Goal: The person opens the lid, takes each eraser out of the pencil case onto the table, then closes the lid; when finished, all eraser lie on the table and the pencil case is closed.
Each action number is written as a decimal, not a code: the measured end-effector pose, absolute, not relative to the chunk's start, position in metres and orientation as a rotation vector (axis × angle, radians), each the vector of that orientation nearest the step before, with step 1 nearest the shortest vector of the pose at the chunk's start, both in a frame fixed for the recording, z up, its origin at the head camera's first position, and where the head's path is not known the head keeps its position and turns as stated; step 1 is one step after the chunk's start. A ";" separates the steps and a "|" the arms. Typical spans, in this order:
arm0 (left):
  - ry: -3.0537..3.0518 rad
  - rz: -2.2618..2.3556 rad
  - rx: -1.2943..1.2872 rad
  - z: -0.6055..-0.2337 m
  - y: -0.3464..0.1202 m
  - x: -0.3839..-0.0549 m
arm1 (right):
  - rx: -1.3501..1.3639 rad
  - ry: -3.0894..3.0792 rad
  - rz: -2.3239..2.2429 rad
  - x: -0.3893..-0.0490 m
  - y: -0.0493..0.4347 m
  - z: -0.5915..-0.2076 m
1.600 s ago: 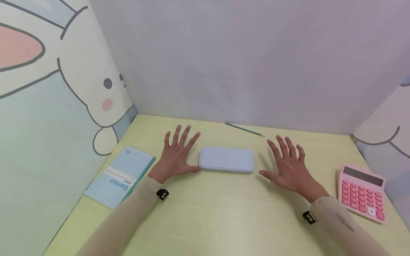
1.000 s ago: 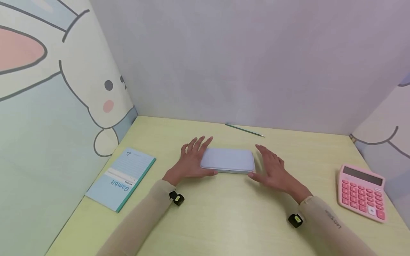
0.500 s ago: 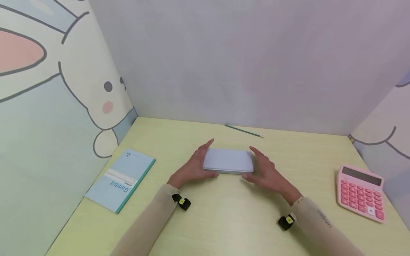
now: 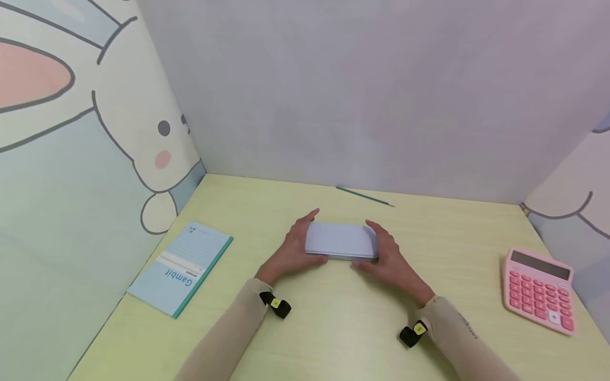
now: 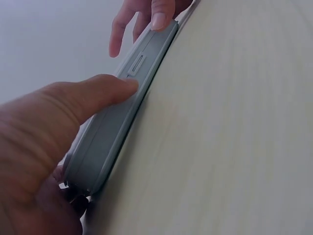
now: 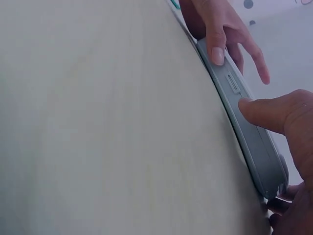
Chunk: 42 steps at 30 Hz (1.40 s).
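Right now I see a lavender pencil case (image 4: 341, 241) closed on the table (image 4: 333, 328), its ends clasped by the left hand (image 4: 293, 251) and right hand (image 4: 392, 261), fingers curled round, thumbs against its front. Gripping looks done; the case appears neither opened nor raised.

left hand (image 5: 41, 132): grips case (image 5: 105, 142), seemingly | right hand (image 5: 157, 9): touches far end
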<state>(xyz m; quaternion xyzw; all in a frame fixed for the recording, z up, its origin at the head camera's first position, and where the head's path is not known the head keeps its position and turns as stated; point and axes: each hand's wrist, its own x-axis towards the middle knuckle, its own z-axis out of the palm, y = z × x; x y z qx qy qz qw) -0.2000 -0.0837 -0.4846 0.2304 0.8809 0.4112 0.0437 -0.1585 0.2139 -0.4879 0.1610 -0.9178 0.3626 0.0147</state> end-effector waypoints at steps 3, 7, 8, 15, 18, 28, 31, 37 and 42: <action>2.730 1.245 0.695 -0.487 -0.080 -0.200 | 0.456 -2.824 1.118 -0.158 0.209 -0.492; 2.786 1.217 0.688 -0.489 -0.075 -0.200 | 0.416 -2.766 1.073 -0.159 0.201 -0.496; 2.795 1.214 0.687 -0.489 -0.074 -0.200 | 0.406 -2.756 1.061 -0.159 0.199 -0.497; 2.868 1.191 0.690 -0.494 -0.070 -0.199 | 0.341 -2.748 0.999 -0.157 0.190 -0.498; 2.892 1.192 0.692 -0.496 -0.069 -0.199 | 0.332 -2.741 0.971 -0.156 0.188 -0.499; 2.906 1.223 0.718 -0.493 -0.066 -0.196 | 0.262 -2.724 0.939 -0.154 0.185 -0.501; 2.916 1.214 0.710 -0.492 -0.065 -0.195 | 0.246 -2.715 0.934 -0.155 0.184 -0.501; 2.946 1.193 0.692 -0.489 -0.066 -0.195 | 0.251 -2.680 0.955 -0.157 0.180 -0.499; 2.942 1.166 0.687 -0.491 -0.068 -0.197 | 0.255 -2.713 1.001 -0.157 0.183 -0.498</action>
